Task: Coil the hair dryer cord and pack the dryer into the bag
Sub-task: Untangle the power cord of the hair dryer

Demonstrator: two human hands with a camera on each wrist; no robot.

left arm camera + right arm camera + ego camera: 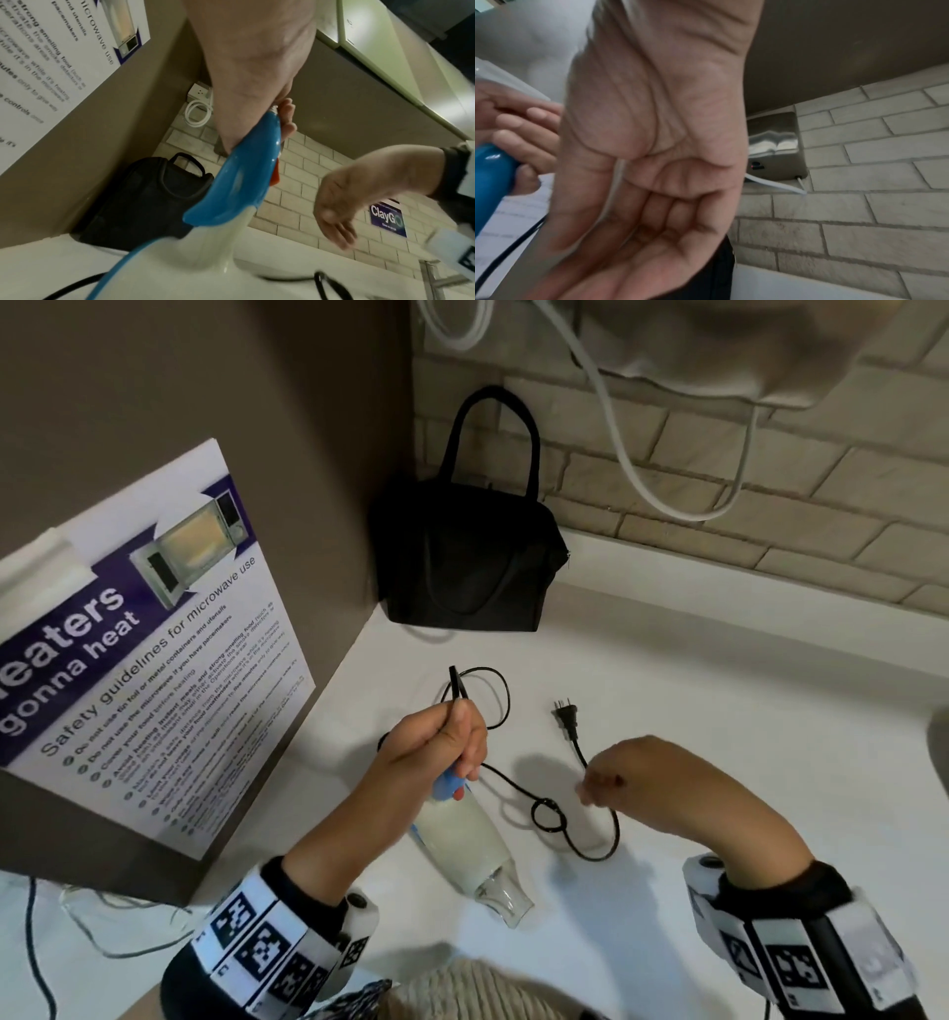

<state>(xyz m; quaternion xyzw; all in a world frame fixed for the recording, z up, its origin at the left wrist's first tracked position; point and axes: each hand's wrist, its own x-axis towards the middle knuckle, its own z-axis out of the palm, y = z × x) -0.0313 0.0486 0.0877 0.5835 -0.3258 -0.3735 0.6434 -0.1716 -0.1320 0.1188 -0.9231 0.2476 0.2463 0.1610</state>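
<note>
- hair dryer: cream barrel, blue handle, clear nozzle; barrel lies on the white surface, nozzle toward the person, handle up in the left hand.
- cord: thin, black, uncoiled; loose loops on the surface, one small knot-like loop mid-run; two-prong plug lies flat.
- bag: black, soft, two handles, upright in the back corner.
</note>
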